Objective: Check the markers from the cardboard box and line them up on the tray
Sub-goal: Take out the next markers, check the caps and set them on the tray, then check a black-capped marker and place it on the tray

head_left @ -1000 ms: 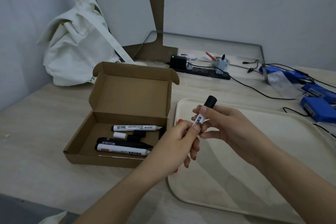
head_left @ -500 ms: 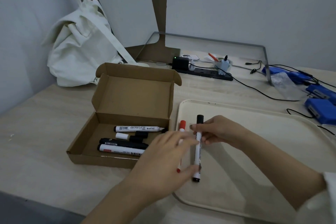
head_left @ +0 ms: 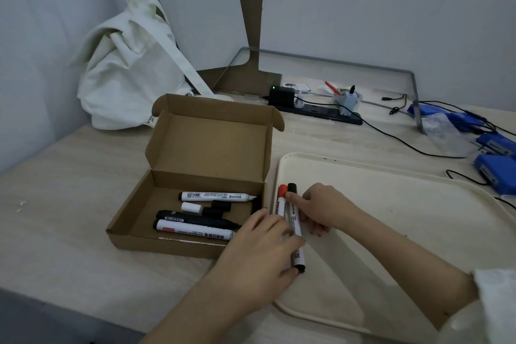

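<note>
An open cardboard box (head_left: 195,244) sits left of a cream tray (head_left: 391,176). Inside the box lie three markers (head_left: 215,196) and a few loose caps. On the tray's left edge a red-capped marker (head_left: 281,198) and a black-capped marker (head_left: 295,218) lie side by side, pointing away from me. My right hand (head_left: 324,208) rests on the black-capped marker's upper part, fingers pressing it against the red one. My left hand (head_left: 259,257) touches the lower ends of both markers with its fingertips and hides the red marker's lower half.
A white cloth bag (head_left: 125,70) leans on the wall at the back left. Behind the box runs a black power strip (head_left: 321,113) with plugs and cables. Blue devices (head_left: 497,165) and wires lie at the right edge.
The black-capped marker came down from between my raised hands onto the tray and slid left until it lies against the red-capped one. Both hands followed it down.
</note>
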{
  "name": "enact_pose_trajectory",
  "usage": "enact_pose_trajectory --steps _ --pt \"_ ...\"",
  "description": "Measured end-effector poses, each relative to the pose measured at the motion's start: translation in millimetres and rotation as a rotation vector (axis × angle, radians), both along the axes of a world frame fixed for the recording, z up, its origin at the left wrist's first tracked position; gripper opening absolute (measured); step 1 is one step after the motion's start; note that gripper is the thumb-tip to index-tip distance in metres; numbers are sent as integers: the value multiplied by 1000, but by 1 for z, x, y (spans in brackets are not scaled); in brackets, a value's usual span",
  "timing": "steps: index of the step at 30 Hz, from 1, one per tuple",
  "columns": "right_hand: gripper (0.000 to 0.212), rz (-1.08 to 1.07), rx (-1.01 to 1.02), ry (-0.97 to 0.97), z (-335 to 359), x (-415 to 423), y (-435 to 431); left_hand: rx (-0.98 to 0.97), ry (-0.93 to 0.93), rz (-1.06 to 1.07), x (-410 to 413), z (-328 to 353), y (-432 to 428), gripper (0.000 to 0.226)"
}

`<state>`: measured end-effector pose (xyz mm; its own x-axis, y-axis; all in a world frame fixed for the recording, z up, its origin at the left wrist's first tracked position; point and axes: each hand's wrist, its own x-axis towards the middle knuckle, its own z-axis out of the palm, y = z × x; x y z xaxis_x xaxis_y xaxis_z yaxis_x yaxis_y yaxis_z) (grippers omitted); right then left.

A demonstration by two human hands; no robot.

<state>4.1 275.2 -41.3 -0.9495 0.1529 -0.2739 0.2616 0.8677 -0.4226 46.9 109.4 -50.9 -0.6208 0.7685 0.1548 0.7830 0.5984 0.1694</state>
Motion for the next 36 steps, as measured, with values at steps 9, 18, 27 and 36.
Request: enact_pose_trajectory --steps 9,18,27,36 --pt "37 123 194 404 55 -1 -20 256 3 196 -37 23 -48 32" --pt "20 766 605 87 54 -10 -78 -354 241 227 -93 20 -69 19" --pt "19 720 904 85 39 -10 -95 -492 290 187 -101 23 -71 15" --pt "19 597 897 94 35 -7 -92 -19 334 251 -90 29 -120 19"
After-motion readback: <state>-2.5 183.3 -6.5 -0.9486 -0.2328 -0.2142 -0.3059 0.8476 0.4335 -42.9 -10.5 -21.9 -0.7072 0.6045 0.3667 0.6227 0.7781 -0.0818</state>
